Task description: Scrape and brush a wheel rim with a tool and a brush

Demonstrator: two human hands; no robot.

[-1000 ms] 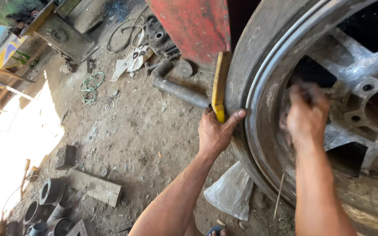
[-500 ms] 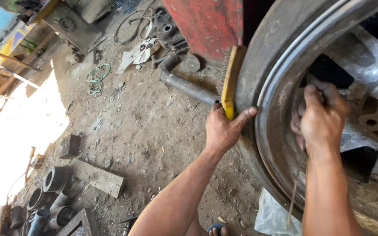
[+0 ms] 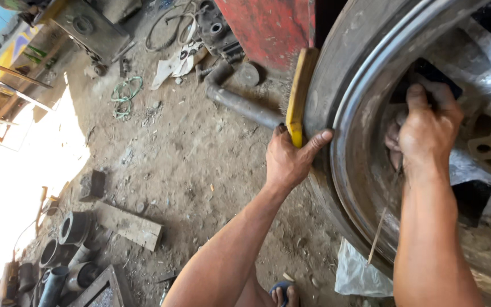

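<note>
Seen from the head camera, a person's left hand [image 3: 288, 159] is clamped around the handle of a yellow wire brush [image 3: 298, 91], its back laid against the outer edge of a large metal wheel rim [image 3: 350, 102]. The right hand [image 3: 427, 128] is curled tight over a spoke inside the rim. A grey pipe [image 3: 240, 102] and a wooden plank [image 3: 129, 225] lie on the dirt floor [image 3: 188, 165].

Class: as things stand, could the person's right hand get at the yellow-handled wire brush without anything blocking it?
Probably yes. The right hand grips a spoke of the wheel rim, and only the rim's open edge lies between it and the wire brush, which the left hand holds.
</note>
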